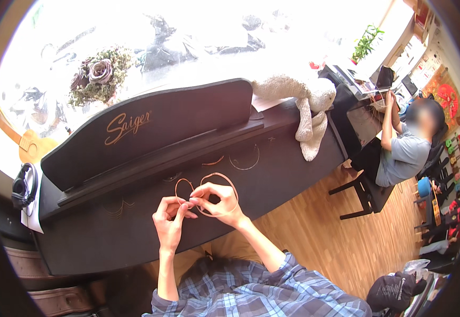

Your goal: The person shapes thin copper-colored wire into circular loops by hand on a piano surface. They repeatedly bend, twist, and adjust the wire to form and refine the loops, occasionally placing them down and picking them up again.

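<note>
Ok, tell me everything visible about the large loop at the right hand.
The large loop looks thin and copper-orange, like wire or cord, bent into a rounded ring. It is held up over the dark tabletop, touching the right hand, which pinches near its left side. Whether it joins the smaller orange loop can't be told.

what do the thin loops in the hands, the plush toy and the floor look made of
Thin loops: possibly coated wire or cord; they look slender and coppery-orange and keep round curves, but metal or plastic is hard to tell.
Plush toy: soft, matt fabric, judging by its fuzzy off-white surface and drooping limbs.
Floor: wood or wood-look laminate, with warm-toned strips and a slight sheen.
</note>
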Demonstrator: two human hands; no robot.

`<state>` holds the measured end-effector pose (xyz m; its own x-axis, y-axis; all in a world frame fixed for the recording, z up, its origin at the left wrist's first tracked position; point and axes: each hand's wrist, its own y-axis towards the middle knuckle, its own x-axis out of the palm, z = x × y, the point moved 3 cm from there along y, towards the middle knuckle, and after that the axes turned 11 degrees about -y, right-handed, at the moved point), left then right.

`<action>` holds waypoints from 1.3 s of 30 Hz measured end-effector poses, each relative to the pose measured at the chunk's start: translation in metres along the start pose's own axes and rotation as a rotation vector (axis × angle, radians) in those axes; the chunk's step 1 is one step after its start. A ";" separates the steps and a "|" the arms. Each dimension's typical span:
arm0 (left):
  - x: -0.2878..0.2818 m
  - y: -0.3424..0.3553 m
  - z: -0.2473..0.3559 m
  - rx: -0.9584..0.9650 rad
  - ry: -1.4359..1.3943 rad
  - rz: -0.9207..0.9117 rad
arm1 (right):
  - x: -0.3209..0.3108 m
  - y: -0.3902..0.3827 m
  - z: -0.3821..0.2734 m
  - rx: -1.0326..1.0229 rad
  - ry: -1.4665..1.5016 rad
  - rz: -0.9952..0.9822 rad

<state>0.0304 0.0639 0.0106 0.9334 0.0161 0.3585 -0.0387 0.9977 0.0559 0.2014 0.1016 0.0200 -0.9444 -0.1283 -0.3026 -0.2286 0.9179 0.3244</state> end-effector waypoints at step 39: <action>-0.018 0.005 -0.001 0.059 -0.255 0.129 | 0.009 0.008 -0.006 -0.074 -0.236 -0.106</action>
<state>0.0138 0.0691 0.0038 0.7998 0.1182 0.5886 -0.1789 0.9828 0.0458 0.1899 0.1052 0.0254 -0.8352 -0.1228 -0.5361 -0.3480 0.8728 0.3421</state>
